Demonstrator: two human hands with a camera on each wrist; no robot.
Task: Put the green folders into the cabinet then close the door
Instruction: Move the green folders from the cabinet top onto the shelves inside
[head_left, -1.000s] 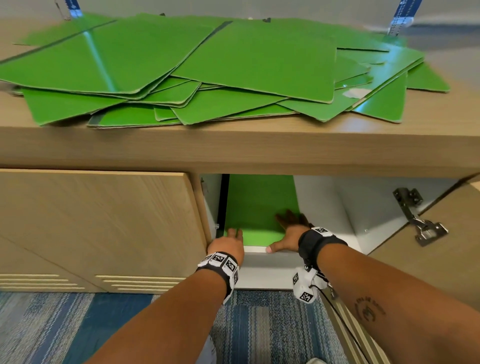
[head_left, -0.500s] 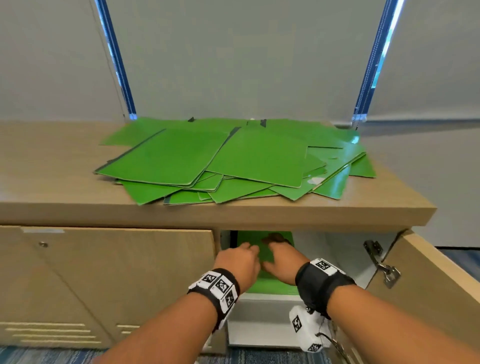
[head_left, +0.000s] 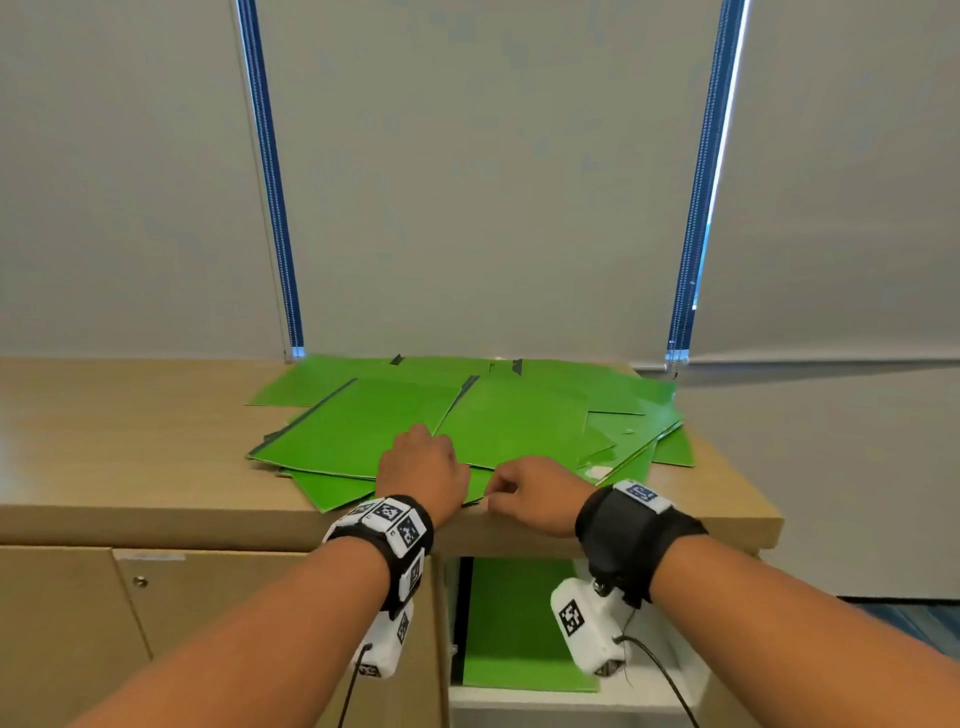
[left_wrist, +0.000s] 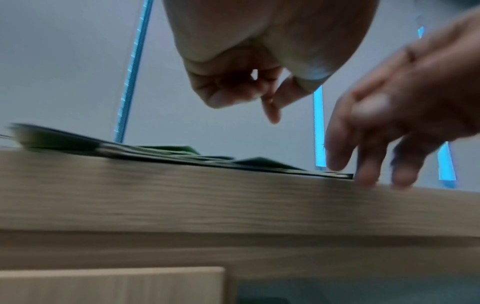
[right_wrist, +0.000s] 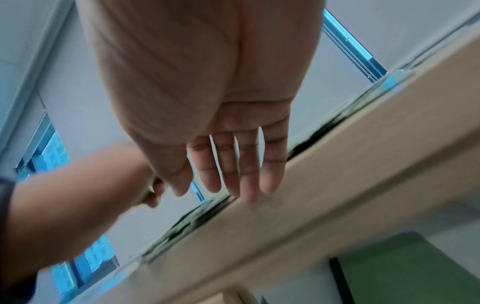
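Note:
A loose pile of green folders (head_left: 467, 421) lies on the wooden cabinet top (head_left: 130, 441). More green folders (head_left: 519, 623) stand inside the open cabinet compartment below. My left hand (head_left: 423, 467) hovers over the pile's front edge; in the left wrist view its fingers (left_wrist: 241, 90) hang loosely curled and hold nothing. My right hand (head_left: 524, 493) is at the top's front edge just right of it. Its straight fingers (right_wrist: 249, 181) touch the edge by the lowest folder's corner (left_wrist: 337, 174). The open door is hidden behind my right forearm.
The shut left cabinet door (head_left: 260, 623) is below my left forearm. Grey roller blinds (head_left: 493, 182) with blue chains (head_left: 275, 208) hang behind the top. The left part of the cabinet top is bare wood.
Both hands came out of the cabinet compartment and rose to the front edge of the top, beside the pile. The folders they touched stay standing inside. The head view tilted up.

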